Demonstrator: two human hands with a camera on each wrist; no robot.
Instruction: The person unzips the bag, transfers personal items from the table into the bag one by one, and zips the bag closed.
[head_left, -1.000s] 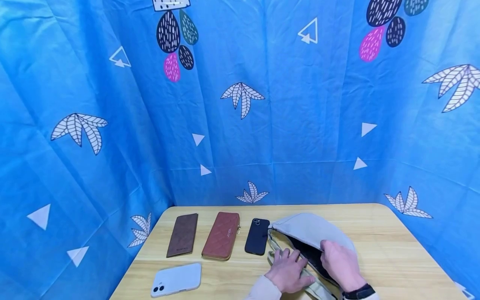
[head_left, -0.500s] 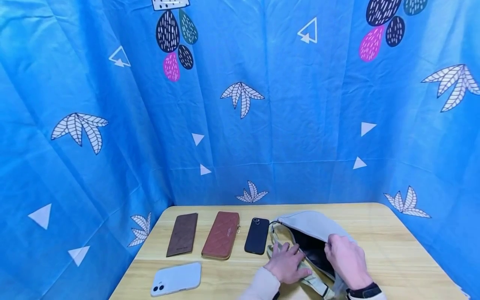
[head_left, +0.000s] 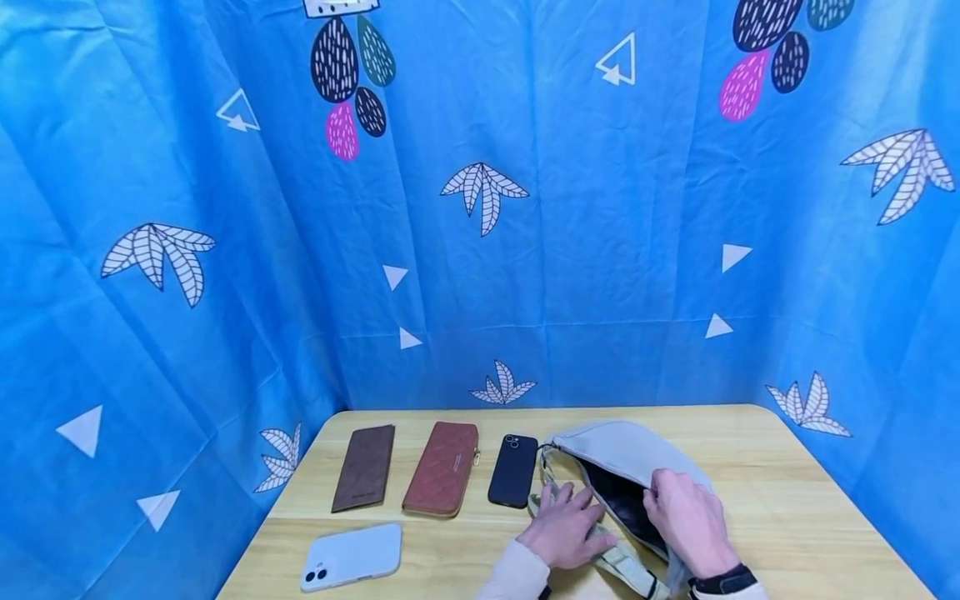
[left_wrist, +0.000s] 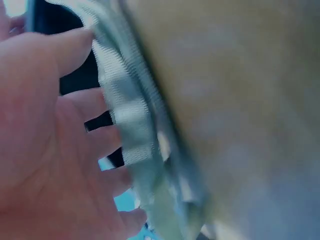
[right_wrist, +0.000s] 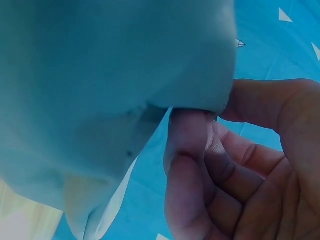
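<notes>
A light grey crescent-shaped sling bag (head_left: 622, 442) lies on the right half of the table, its long opening gaping to a black interior (head_left: 622, 496). My right hand (head_left: 690, 521) pinches the far edge of that opening between thumb and curled forefinger, as the right wrist view also shows with the bag cloth (right_wrist: 115, 60). On the near side, my left hand (head_left: 564, 529) rests with fingers spread over the pale green webbing strap (head_left: 626, 568). In the left wrist view its fingertips touch the strap (left_wrist: 132, 120) without wrapping round it.
Left of the bag lie a black phone (head_left: 513, 471), a reddish quilted zip wallet (head_left: 442, 471) and a dark brown wallet (head_left: 363, 468) in a row. A white phone (head_left: 352, 557) is nearer the front. Blue patterned curtain (head_left: 480, 292) surrounds the wooden table (head_left: 780, 500).
My right hand has moved slightly right with the bag's edge, and the opening gapes wider. The strap's lower end has shifted. My left hand has slid a little left.
</notes>
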